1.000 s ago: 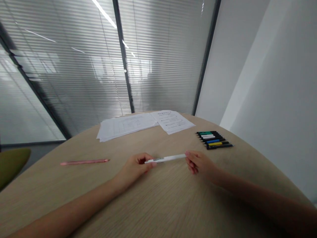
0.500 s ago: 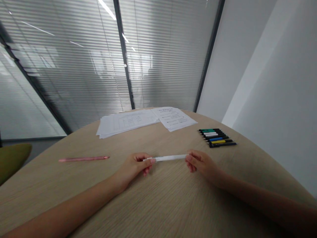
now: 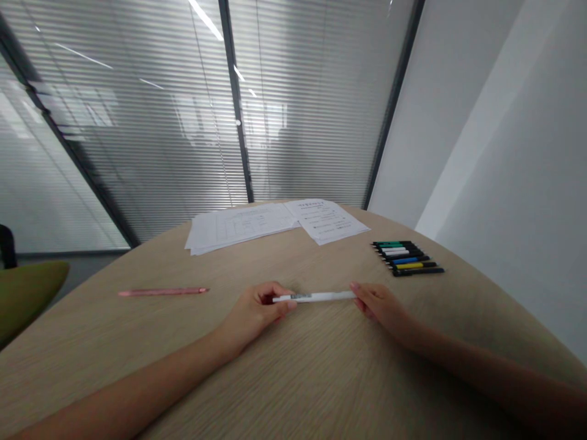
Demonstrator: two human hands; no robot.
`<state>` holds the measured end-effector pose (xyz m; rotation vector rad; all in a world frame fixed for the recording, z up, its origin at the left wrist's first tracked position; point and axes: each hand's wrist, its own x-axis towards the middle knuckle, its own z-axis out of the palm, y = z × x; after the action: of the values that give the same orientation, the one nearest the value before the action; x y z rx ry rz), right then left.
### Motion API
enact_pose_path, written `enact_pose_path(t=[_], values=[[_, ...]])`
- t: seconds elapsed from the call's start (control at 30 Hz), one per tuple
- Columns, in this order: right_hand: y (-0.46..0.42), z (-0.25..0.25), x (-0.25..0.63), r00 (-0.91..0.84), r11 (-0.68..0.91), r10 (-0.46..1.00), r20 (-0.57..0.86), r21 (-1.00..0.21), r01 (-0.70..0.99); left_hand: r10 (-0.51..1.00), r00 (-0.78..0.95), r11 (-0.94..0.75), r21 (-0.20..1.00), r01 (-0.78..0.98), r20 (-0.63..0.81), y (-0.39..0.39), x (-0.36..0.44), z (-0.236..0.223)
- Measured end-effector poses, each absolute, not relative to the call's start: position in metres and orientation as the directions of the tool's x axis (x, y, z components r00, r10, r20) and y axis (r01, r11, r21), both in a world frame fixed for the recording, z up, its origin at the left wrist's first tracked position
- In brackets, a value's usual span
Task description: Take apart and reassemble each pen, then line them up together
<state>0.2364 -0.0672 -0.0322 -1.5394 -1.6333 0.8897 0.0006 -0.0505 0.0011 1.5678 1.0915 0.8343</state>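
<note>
Between my two hands lies a slim white pen (image 3: pixel 325 297), nearly level, with dark print close to its left end. My left hand (image 3: pixel 262 308) pinches that end between thumb and fingers, and a short tip pokes out past the thumb. The other end is in the fingers of my right hand (image 3: pixel 378 304), which hide it. Off to the left a pink pen (image 3: pixel 162 292) rests on the table, apart from my left hand.
Several pens (image 3: pixel 406 259) in black, green, white, blue and yellow lie in a row at the right of the wooden table (image 3: pixel 293 379). Printed papers (image 3: pixel 247 226) cover part of the far side. A green chair (image 3: pixel 32 296) stands at the left edge.
The white pen has turned, and its dark print now shows more clearly. My right fingers have shifted their hold on its end. The whole view has moved slightly.
</note>
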Motion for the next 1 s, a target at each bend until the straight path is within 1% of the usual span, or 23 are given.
enact_pose_path(t=[0.1, 0.23, 0.43, 0.57, 0.67, 0.77, 0.9, 1.0], values=[[-0.0687, -0.0293, 0.2339, -0.025, -0.002, 1.000, -0.014, -0.911, 0.412, 0.943, 0.333, -0.067, 0.968, 0.244, -0.018, -0.0507, 0.0014, 0.0028], [-0.0706, -0.0251, 0.2312, -0.051, 0.003, 0.999, -0.014, -0.947, 0.321, 0.952, 0.301, -0.029, 0.970, 0.243, -0.047, -0.0505, 0.0027, 0.0046], [-0.0710, -0.0218, 0.2305, -0.071, 0.064, 0.997, 0.042, -0.938, 0.342, 0.952, 0.297, 0.008, 0.980, 0.199, -0.068, -0.0491, 0.0023, 0.0025], [-0.0692, -0.0244, 0.2323, -0.080, 0.112, 0.993, 0.088, -0.921, 0.372, 0.949, 0.309, -0.003, 0.979, 0.205, -0.061, -0.0501, 0.0023, 0.0048], [-0.0677, -0.0266, 0.2334, -0.085, 0.121, 0.992, 0.095, -0.918, 0.379, 0.947, 0.316, -0.010, 0.978, 0.206, -0.057, -0.0501, 0.0024, 0.0062], [-0.0674, -0.0267, 0.2330, -0.074, 0.118, 0.992, 0.098, -0.930, 0.347, 0.947, 0.311, 0.012, 0.980, 0.198, -0.075, -0.0487, 0.0021, 0.0054], [-0.0693, -0.0248, 0.2309, -0.043, 0.174, 0.985, 0.169, -0.941, 0.290, 0.947, 0.308, 0.032, 0.984, 0.177, -0.087, -0.0468, 0.0017, 0.0041], [-0.0698, -0.0252, 0.2298, -0.062, 0.210, 0.978, 0.200, -0.946, 0.247, 0.950, 0.303, 0.024, 0.984, 0.175, -0.077, -0.0470, 0.0020, 0.0055]])
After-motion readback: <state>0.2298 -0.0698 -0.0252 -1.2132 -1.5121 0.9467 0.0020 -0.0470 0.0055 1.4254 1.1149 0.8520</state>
